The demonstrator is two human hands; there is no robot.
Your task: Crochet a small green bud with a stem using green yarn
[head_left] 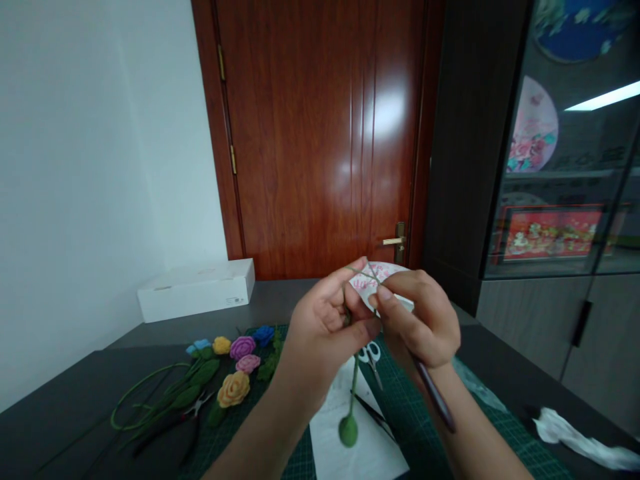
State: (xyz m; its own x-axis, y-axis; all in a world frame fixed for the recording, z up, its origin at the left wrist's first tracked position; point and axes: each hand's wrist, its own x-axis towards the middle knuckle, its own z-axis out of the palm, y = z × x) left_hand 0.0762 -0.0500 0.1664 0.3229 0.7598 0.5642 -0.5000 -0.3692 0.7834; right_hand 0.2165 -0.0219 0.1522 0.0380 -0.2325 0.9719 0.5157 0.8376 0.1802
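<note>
My left hand [320, 327] is raised over the middle of the table, its fingers pinching green yarn [361, 273] that stretches across to my right hand. My right hand [423, 320] is closed on a crochet hook, whose dark purple handle [434, 395] sticks out below the palm. Both sets of fingertips meet close together, so the small piece worked between them is mostly hidden. Below the left hand hangs a green stem [355, 379] with a rounded green bud [349, 431] at its lower end.
Crocheted flowers [234, 389] with long green stems lie left, beside pliers [197, 405]. White-handled scissors [371, 353], white paper [333, 453] and a dark slim tool [375, 415] rest on a green cutting mat [407, 407]. A white box [195, 291] stands behind; crumpled tissue [575, 437] lies right.
</note>
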